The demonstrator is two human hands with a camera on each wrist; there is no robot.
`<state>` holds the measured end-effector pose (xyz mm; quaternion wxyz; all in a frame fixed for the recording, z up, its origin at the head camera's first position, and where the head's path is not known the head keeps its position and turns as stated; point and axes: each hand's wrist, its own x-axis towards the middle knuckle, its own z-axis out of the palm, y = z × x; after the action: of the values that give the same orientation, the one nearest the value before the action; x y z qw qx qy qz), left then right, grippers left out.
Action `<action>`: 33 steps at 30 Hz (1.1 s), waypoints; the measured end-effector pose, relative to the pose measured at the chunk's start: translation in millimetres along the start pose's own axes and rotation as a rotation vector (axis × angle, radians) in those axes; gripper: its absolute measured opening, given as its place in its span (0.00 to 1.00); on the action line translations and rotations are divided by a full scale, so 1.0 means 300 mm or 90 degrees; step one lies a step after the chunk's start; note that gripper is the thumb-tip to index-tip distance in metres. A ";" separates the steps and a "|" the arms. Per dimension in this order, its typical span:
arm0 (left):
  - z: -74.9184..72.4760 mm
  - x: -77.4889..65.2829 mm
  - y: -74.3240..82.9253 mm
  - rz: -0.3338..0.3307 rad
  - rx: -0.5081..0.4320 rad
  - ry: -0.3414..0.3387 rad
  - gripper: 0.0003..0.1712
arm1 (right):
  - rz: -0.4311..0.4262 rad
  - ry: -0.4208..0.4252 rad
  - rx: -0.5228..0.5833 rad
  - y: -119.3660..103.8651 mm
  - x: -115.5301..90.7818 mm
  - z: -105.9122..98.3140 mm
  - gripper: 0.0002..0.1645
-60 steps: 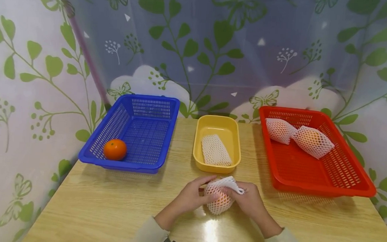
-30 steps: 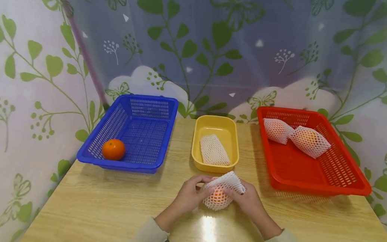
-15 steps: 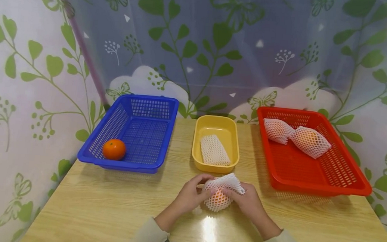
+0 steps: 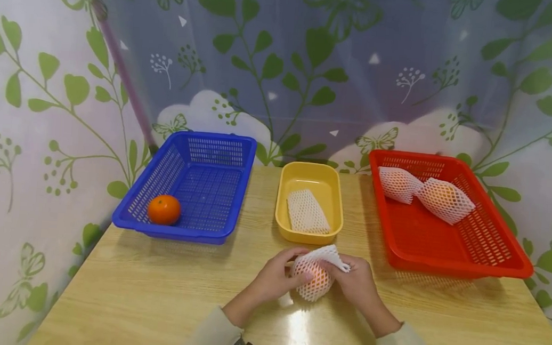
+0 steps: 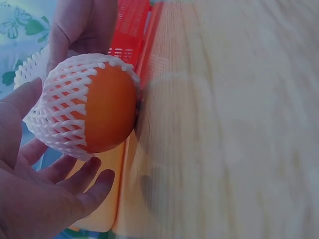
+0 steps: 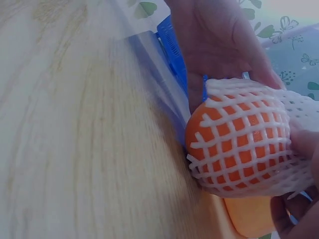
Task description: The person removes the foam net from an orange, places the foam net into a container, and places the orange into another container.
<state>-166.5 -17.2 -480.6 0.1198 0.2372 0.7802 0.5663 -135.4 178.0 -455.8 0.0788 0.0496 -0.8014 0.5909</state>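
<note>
An orange [image 5: 112, 110] in a white foam net [image 4: 314, 292] is held between both hands, low over the table in front of the yellow tray [image 4: 307, 239]. The left wrist view shows its lower end bare, past the net's edge. My left hand [image 4: 270, 279] holds it from the left, thumb on the net and fingers curved along the far side. My right hand [image 4: 357, 282] pinches the net's loose upper end, which folds over to the right. A flat foam net [image 4: 308, 212] lies in the yellow tray.
At the left stands a blue basket [image 4: 212, 189] with one bare orange [image 4: 164, 209]. A red basket [image 4: 427, 244] at the right holds two netted fruits, one at its back left [image 4: 398, 184] and another beside it [image 4: 445, 200]. A patterned curtain [image 4: 275, 49] hangs behind the table [image 4: 161, 298].
The net's loose end, spread wide a second ago, is now folded narrower toward the right hand. The left thumb has moved slightly lower on the net. Both hands stay in the same place.
</note>
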 end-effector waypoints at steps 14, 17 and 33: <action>-0.017 -0.008 -0.021 -0.014 0.016 -0.005 0.26 | 0.004 -0.037 -0.029 0.088 0.013 0.008 0.13; -0.033 -0.013 -0.032 -0.019 0.017 -0.005 0.26 | 0.022 -0.050 -0.043 0.090 0.011 0.007 0.18; -0.056 -0.011 -0.034 -0.016 0.034 0.052 0.14 | 0.060 -0.105 -0.028 0.083 0.015 0.016 0.26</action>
<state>-173.7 -35.3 -484.9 0.0884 0.2074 0.8023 0.5528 -144.5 180.9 -479.8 -0.0142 0.0585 -0.8195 0.5699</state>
